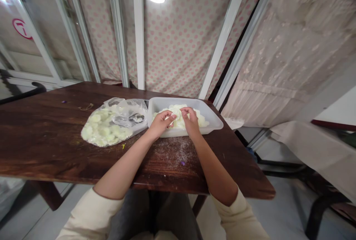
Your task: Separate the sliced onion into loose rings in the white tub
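A translucent white plastic tub [214, 120] holds a heap of pale, cream-white flower heads [204, 122], possibly artificial. Over the heap, my left hand [162, 123] pinches one pale flower head [177, 112] between thumb and fingers. My right hand [190, 120] has its bent fingertips closed on the other side of the same piece. To the left of the tub lies a clear plastic bag [126, 106] with more pale flower heads [96, 127] inside, its mouth toward the tub.
Both containers rest on a dark wooden table [41, 132]. White grains or crumbs [178, 151] are scattered in front of the tub, with a small purple bit [183, 163] among them. Behind the table stand framed glass panels with a dotted curtain [178, 40]. A black chair [319, 203] is at right.
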Action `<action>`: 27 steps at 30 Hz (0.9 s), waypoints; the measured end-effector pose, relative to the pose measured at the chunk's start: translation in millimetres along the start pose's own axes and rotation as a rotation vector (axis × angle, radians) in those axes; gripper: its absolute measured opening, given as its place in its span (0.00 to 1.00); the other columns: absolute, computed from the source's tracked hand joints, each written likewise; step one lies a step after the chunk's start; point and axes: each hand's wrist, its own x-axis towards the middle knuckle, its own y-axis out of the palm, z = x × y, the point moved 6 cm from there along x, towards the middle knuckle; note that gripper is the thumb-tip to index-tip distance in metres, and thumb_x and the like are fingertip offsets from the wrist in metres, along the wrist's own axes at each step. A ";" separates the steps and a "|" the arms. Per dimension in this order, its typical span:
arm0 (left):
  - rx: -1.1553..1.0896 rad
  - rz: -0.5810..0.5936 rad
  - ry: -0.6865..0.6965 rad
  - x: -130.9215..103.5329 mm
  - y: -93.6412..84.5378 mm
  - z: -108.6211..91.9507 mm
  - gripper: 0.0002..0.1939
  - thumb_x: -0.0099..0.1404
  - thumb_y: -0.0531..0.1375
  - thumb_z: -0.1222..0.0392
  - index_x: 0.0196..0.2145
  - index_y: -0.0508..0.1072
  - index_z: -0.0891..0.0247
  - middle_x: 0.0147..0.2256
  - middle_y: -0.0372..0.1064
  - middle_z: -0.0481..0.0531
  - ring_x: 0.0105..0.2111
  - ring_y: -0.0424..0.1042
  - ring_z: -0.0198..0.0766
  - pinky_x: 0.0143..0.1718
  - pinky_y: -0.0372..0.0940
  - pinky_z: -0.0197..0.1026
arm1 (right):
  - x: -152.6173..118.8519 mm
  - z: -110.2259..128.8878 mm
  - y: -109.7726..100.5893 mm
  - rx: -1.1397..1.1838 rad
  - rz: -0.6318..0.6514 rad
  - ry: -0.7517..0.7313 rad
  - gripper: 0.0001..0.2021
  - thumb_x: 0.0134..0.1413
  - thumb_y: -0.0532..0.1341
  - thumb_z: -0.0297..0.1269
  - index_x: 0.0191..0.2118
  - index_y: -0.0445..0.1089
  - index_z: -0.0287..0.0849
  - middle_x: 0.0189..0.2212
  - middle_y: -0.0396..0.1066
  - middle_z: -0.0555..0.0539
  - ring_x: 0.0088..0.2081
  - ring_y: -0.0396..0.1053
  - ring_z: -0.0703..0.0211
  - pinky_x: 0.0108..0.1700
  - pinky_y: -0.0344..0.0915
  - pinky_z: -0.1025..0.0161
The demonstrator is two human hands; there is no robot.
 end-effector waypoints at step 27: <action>0.013 -0.050 0.122 -7.5 2.7 -4.5 0.17 0.63 0.47 0.45 0.42 0.54 0.61 0.23 0.57 0.43 0.21 0.60 0.29 0.24 0.58 0.33 | -10.2 18.2 19.9 -0.093 0.246 -0.151 0.11 0.51 0.56 0.45 0.26 0.62 0.43 0.25 0.65 0.53 0.33 0.62 0.62 0.42 0.55 0.62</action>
